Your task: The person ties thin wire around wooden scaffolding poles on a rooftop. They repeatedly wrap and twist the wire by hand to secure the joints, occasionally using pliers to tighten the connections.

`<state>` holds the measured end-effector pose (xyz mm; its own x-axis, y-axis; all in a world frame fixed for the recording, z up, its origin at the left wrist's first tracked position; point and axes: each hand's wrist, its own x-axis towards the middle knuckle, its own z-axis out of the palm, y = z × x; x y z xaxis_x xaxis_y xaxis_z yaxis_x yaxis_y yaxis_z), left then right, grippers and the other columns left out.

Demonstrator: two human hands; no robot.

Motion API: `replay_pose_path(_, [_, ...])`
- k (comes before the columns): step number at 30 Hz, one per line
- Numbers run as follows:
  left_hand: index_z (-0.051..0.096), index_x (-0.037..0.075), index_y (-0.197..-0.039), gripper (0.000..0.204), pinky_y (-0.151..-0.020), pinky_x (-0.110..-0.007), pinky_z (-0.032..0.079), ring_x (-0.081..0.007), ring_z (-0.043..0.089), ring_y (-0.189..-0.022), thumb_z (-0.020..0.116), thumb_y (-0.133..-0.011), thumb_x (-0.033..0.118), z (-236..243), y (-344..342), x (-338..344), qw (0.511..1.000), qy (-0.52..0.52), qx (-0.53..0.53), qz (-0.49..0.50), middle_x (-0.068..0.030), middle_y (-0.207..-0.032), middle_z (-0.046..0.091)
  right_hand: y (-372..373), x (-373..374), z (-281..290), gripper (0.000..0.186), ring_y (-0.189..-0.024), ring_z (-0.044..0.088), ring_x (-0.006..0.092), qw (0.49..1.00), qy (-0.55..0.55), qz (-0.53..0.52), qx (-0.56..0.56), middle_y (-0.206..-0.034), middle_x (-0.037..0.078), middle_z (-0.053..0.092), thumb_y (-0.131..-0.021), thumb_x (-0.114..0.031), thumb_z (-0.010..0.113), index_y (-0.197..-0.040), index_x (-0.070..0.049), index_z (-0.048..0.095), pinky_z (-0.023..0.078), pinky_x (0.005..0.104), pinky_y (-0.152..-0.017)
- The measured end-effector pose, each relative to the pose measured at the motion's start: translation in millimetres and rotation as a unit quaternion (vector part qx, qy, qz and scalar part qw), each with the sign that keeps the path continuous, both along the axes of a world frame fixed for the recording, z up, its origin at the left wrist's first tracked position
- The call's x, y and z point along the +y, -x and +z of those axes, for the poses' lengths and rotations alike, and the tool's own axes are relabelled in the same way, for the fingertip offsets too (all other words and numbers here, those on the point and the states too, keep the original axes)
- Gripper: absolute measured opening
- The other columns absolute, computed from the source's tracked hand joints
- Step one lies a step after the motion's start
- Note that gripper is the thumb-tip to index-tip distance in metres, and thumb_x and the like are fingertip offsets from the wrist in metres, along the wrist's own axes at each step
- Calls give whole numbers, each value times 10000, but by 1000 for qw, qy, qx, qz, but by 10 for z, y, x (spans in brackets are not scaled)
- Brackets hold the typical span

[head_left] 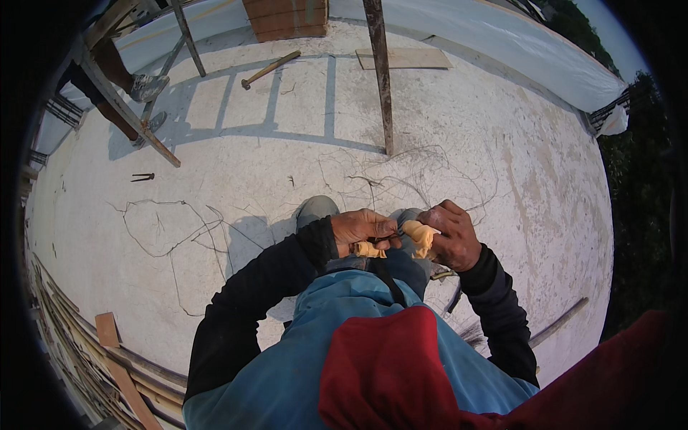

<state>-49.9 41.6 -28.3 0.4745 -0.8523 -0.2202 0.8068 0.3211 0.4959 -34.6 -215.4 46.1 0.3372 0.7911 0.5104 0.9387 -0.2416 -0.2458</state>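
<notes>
In front of my waist, my left hand [365, 231] is closed, thumb against fingers, with a small dark piece at the fingertips. A pale orange, crumpled piece [368, 249] shows just under it. My right hand [451, 235] is closed on another pale orange, folded soft piece [420, 238], which looks like cloth or thin rubber; its exact kind is unclear. The hands are a short gap apart. Below them are my shoes, and thin dark wire [175, 244] lies loosely on the pale floor.
A wooden post [380, 79] stands ahead, near a flat board [408, 59]. A hammer [271, 69] and pincers [142, 177] lie on the floor. Another person's legs [115, 79] are beside a wooden frame at far left. Long rods [72, 337] lie lower left.
</notes>
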Motion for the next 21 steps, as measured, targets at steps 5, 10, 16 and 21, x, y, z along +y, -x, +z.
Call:
replay_pose_path(5, [721, -3, -1042, 325, -757, -231, 503, -65, 607, -806, 749, -948, 307, 36, -10, 2, 997, -4, -78, -27, -42, -928, 708, -18, 18, 65, 496, -694, 618, 249, 996, -24, 54, 72, -944, 100, 656, -578, -271, 752, -1005, -22, 710, 469, 386, -604])
replay_pose_path(10, [728, 5, -988, 371, -754, -244, 486, -91, 614, -783, 803, -899, 357, 191, -36, 55, 962, -115, -248, -22, -14, -880, 701, 60, 52, 191, 463, -707, 633, 277, 994, 25, 15, 109, -940, 128, 656, -590, -256, 754, -979, -11, 699, 484, 386, -609])
replay_pose_path(16, [704, 29, -954, 270, -673, -311, 521, -140, 641, -717, 808, -857, 259, 338, 19, 63, 841, -280, -463, 24, -44, -840, 670, 90, 56, 90, 435, -731, 652, 303, 992, 77, -19, 102, -919, 133, 650, -565, -227, 766, -939, -20, 690, 520, 413, -644])
replay_pose_path(21, [663, 65, -840, 155, -567, -357, 512, -221, 651, -634, 787, -779, 134, 385, 291, -113, 431, -486, -725, 229, -57, -743, 597, 183, 151, -98, 363, -740, 651, 323, 975, 54, -123, 179, -936, 147, 652, -581, -141, 773, -913, -27, 680, 532, 426, -648])
